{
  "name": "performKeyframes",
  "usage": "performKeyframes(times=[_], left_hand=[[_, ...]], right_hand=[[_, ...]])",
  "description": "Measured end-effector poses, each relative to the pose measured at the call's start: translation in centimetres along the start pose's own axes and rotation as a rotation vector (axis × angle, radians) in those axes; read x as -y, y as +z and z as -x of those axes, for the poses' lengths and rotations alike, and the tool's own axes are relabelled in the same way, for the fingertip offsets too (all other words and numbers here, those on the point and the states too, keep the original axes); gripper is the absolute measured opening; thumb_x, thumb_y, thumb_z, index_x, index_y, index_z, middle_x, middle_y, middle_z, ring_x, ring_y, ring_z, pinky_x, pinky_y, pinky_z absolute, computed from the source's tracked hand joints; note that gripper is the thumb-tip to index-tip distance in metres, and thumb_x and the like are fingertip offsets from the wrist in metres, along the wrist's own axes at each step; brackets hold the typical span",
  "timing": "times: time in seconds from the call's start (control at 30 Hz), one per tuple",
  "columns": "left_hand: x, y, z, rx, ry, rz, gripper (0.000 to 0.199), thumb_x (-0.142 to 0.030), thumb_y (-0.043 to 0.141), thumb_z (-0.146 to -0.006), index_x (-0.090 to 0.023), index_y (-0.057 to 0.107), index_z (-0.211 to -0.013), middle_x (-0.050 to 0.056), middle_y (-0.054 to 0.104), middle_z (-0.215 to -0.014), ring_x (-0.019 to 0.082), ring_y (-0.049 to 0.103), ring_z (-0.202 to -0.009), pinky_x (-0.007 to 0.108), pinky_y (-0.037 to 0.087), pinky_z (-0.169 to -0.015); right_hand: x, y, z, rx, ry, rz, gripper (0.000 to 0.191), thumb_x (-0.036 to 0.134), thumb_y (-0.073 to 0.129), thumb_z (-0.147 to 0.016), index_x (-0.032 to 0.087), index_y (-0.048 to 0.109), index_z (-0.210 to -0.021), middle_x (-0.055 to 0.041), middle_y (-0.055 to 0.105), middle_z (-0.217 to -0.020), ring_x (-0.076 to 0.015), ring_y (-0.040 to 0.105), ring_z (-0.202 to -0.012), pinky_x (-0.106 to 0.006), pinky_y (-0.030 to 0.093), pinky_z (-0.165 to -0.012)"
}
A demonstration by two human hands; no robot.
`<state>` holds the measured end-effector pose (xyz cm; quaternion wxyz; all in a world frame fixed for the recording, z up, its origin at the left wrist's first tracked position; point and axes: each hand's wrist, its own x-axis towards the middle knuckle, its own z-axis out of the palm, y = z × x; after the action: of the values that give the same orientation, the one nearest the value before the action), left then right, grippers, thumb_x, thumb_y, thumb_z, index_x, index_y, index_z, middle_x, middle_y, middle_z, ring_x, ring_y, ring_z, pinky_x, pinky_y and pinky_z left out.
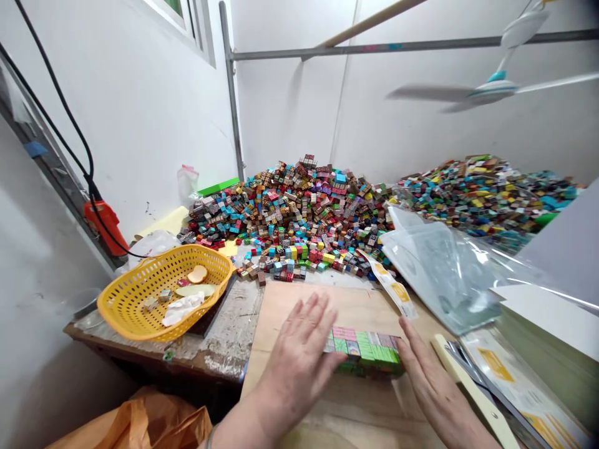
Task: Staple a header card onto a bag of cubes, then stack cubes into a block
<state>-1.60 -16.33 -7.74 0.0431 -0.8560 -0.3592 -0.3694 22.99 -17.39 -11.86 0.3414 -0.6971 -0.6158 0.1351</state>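
A row of small green, pink and grey patterned blocks (pixel 365 350) is packed together on the wooden board (pixel 285 299). My left hand (pixel 304 352) lies at its left end, palm down, fingers stretched out, the thumb by the front left corner. At the right end, my right hand (pixel 430 374) stands on edge with its fingers extended against the blocks. Neither hand is wrapped round anything; the blocks sit between the two.
A large heap of small colourful blocks (pixel 299 212) lies behind the board, another heap (pixel 482 193) at the back right. Left is a yellow basket (pixel 115 312) with scraps. Clear plastic bags (pixel 435 268), a cream-handled tool (pixel 472 393) and label strips (pixel 388 284) lie right.
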Motion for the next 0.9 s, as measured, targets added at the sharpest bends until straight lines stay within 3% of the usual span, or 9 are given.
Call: performKeyframes(times=[0.1,0.2,0.33,0.43,0.57,0.73,0.9], left_hand=[[2.7,-0.8,3.5,-0.127,-0.170,-0.012,0.050,-0.018,0.045,-0.088,-0.016,0.030,-0.135,0.013,0.040,-0.138,0.022,0.031,-0.130,0.042,0.035,-0.104],[5.5,-1.0,7.8,-0.113,-0.325,-0.068,0.047,-0.020,0.046,-0.088,-0.017,0.034,-0.133,0.013,0.047,-0.130,0.022,0.043,-0.122,0.042,0.040,-0.099],[7.3,-0.7,11.9,-0.116,-0.426,-0.149,0.041,-0.027,0.047,-0.088,-0.018,0.041,-0.127,0.013,0.056,-0.119,0.024,0.053,-0.110,0.042,0.047,-0.091],[7.6,-0.5,13.0,-0.137,-0.458,-0.159,0.037,-0.027,0.047,-0.087,-0.017,0.046,-0.123,0.012,0.059,-0.113,0.023,0.055,-0.105,0.040,0.049,-0.087],[8.0,-0.3,13.1,-0.191,-0.500,-0.127,0.030,-0.023,0.047,-0.087,-0.017,0.052,-0.116,0.010,0.062,-0.105,0.021,0.058,-0.099,0.037,0.051,-0.084],[8.9,-0.1,12.7,-0.193,-0.550,-0.039,0.024,-0.018,0.048,-0.086,-0.018,0.054,-0.110,0.008,0.062,-0.099,0.019,0.058,-0.094,0.033,0.051,-0.082],[9.3,0.3,11.8,-0.174,-0.557,0.014,0.023,-0.013,0.046,-0.086,-0.017,0.053,-0.108,0.008,0.062,-0.096,0.019,0.057,-0.091,0.034,0.050,-0.079]], right_hand=[[0.7,-1.7,-0.8,0.006,-0.005,0.053,0.065,0.054,0.025,-0.085,0.016,0.033,-0.137,-0.0068,0.037,-0.140,-0.0223,0.028,-0.130,-0.042,0.019,-0.108],[1.8,-2.9,-3.0,0.039,-0.077,0.125,0.066,0.054,0.024,-0.085,0.010,0.039,-0.133,-0.0108,0.040,-0.138,-0.0239,0.032,-0.128,-0.040,0.025,-0.107],[4.0,-1.8,-7.9,0.168,-0.237,0.226,0.060,0.049,0.031,-0.085,0.010,0.041,-0.130,-0.0148,0.044,-0.135,-0.0270,0.039,-0.124,-0.043,0.033,-0.103],[6.5,1.2,-11.6,0.334,-0.317,0.334,0.059,0.046,0.036,-0.085,0.009,0.040,-0.131,-0.0175,0.045,-0.133,-0.0287,0.042,-0.122,-0.044,0.038,-0.098],[11.1,7.0,-15.2,0.479,-0.453,0.471,0.061,0.040,0.048,-0.081,0.009,0.037,-0.133,-0.0185,0.043,-0.134,-0.0285,0.040,-0.122,-0.040,0.035,-0.099],[16.1,14.1,-17.5,0.536,-0.584,0.518,0.066,0.039,0.059,-0.072,0.020,0.040,-0.132,-0.0138,0.044,-0.129,-0.0310,0.038,-0.119,-0.039,0.036,-0.093],[17.4,18.8,-19.0,0.549,-0.602,0.597,0.065,0.046,0.058,-0.070,0.022,0.041,-0.128,-0.0139,0.050,-0.113,-0.0319,0.045,-0.106,-0.041,0.039,-0.082]])
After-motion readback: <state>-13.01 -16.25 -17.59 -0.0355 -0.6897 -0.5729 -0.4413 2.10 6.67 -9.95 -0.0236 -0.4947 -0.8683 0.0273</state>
